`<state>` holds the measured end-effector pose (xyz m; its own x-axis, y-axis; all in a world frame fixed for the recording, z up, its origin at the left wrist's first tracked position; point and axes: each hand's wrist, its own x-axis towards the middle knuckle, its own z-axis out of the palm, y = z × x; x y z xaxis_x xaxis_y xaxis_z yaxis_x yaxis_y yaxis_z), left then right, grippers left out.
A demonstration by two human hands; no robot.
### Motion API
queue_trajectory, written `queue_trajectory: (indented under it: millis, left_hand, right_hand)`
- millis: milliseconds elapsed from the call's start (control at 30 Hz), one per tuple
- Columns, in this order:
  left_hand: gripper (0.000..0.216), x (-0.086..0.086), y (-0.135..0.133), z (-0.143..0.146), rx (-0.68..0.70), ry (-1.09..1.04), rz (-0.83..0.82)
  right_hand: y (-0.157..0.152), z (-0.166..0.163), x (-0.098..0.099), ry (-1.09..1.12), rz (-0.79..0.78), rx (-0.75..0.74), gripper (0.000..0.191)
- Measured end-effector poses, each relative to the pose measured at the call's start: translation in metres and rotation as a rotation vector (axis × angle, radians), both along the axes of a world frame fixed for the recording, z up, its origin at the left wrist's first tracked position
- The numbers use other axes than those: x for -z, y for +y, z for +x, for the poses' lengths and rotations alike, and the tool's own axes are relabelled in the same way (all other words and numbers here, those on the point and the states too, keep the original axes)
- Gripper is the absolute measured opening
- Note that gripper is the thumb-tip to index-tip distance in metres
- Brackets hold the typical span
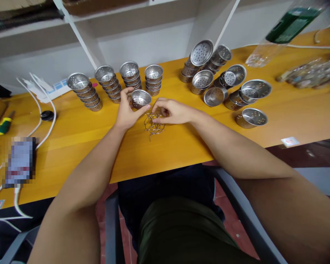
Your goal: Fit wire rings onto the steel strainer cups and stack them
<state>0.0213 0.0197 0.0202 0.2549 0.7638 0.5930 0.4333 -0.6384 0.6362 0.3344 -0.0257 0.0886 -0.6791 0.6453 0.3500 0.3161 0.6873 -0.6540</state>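
Note:
My left hand rests on the wooden table with its fingers curled round a small perforated steel cup. My right hand lies just right of it, its fingertips pinched in a tangled pile of thin wire handles. Whether a wire is between the fingers is too small to tell. Behind the hands stand neat stacks of the same cups.
A loose heap of steel cups lies at the right rear. On the left are white cables, a screwdriver and a blurred device. A plastic bottle lies far right. A chair is under me.

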Motion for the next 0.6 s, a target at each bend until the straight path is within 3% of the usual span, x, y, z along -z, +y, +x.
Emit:
queue_trajectory:
  millis: [133, 233, 333, 467, 600]
  left_hand:
    - [0.117, -0.002, -0.007, 0.006, 0.059, -0.031, -0.023]
    - [0.109, -0.004, -0.016, 0.017, 0.129, -0.028, -0.015]
    - [0.107, -0.002, -0.021, 0.027, 0.168, -0.024, -0.008]
    - [0.116, 0.001, -0.023, 0.029, 0.155, -0.029, -0.013]
    - [0.088, -0.001, -0.021, 0.019, 0.110, 0.021, -0.012]
  right_hand:
    - [0.000, -0.009, 0.006, 0.117, 0.001, 0.215, 0.083]
    - [-0.002, -0.019, 0.007, 0.172, 0.076, 0.273, 0.105]
    - [-0.005, -0.026, -0.005, 0.121, 0.160, 0.274, 0.089]
    - [0.008, -0.019, -0.060, 0.032, 0.210, 0.396, 0.065]
    - [0.047, -0.010, -0.132, -0.132, 0.190, 0.534, 0.061]
